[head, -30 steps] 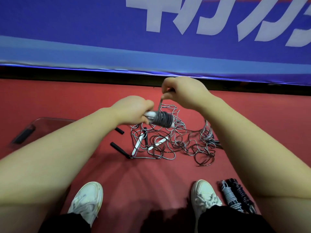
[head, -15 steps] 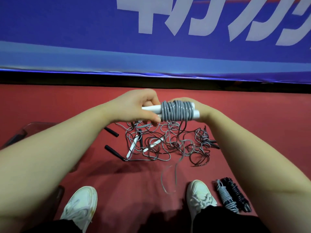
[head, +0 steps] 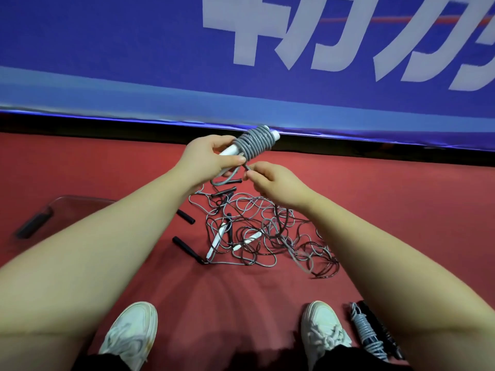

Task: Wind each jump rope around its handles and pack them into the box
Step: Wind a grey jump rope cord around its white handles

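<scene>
My left hand [head: 207, 156] grips the white handles of a grey jump rope [head: 254, 141], whose cord is coiled thickly round them and tilts up to the right. My right hand [head: 276, 183] pinches the loose grey end just below the coil, and a short loop hangs under my left hand. On the red floor beneath lies a tangle of grey and black ropes [head: 257, 236] with white handles [head: 218, 238] and black handles [head: 184, 245]. A clear plastic box [head: 64, 210] sits at the left, partly behind my left forearm.
Two wound ropes, one grey [head: 367, 333] and one black [head: 380, 330], lie by my right shoe [head: 324, 328]. My left shoe [head: 131, 336] is at the bottom. A blue banner wall [head: 160, 62] runs across the back above a dark gap.
The wound bundle has tilted from level to pointing up-right. My right hand left the bundle's far end and now pinches the cord's tail below it; the long hanging tail is gone.
</scene>
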The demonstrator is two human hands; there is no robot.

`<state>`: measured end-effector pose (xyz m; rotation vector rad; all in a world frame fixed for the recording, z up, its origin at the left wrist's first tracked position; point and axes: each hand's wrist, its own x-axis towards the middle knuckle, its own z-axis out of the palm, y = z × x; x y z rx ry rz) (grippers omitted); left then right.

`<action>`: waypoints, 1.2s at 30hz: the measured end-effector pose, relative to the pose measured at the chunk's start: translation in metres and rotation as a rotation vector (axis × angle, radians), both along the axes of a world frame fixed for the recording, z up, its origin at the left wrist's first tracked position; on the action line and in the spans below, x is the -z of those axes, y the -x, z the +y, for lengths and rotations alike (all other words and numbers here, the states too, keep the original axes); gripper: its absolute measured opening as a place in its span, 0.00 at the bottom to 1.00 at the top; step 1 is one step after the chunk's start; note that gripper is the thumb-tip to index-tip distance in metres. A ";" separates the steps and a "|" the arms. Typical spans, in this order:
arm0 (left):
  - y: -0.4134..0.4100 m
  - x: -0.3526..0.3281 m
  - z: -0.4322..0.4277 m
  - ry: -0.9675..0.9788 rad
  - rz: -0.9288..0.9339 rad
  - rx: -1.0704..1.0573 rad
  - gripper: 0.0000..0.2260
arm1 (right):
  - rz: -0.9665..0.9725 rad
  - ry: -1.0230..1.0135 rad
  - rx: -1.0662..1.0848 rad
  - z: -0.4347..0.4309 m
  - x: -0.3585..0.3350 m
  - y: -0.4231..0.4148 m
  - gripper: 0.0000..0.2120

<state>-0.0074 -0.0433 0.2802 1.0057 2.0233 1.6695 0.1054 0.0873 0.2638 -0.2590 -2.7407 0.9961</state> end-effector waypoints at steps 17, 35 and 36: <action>0.001 0.000 -0.001 -0.179 -0.328 -0.075 0.09 | 0.033 0.290 0.291 -0.017 -0.003 0.022 0.10; 0.003 0.000 -0.008 0.144 0.423 -0.071 0.16 | -0.189 0.454 0.158 -0.025 -0.044 0.001 0.12; 0.001 0.000 -0.008 0.175 0.495 -0.061 0.16 | -0.228 0.301 0.172 -0.025 -0.046 0.000 0.12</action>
